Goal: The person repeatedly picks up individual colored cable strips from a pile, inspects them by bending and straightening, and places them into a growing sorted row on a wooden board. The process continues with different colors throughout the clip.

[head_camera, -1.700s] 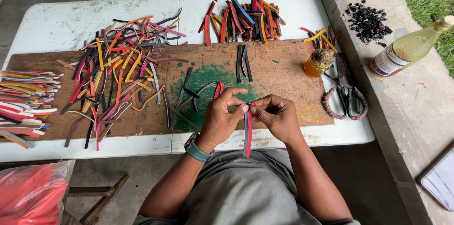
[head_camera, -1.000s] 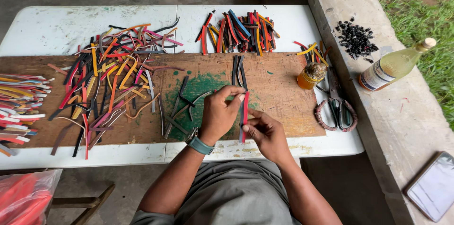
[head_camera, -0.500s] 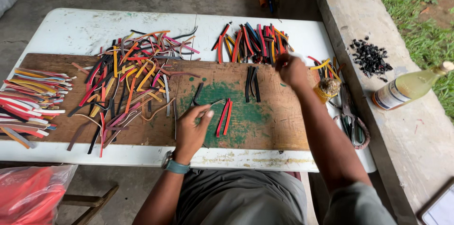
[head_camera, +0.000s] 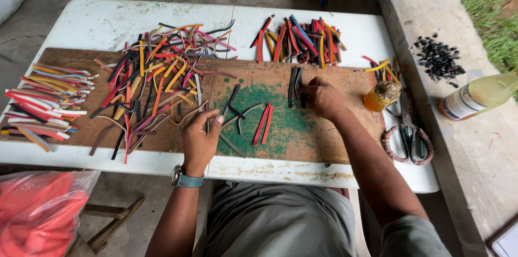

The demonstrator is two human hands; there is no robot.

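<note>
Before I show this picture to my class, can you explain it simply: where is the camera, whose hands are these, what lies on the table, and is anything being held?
The camera sits on a person's head and looks down, so both arms are that person's own. A white table carries a wooden board with a green patch. On it lie heaps of coloured strips, a sorted stack at the left, another bundle at the back, and two red strips. The right hand touches a few black strips. The left hand rests on the board by a thin dark strip; its grip on anything is unclear. To the right stand a small jar, scissors and a bottle.
</note>
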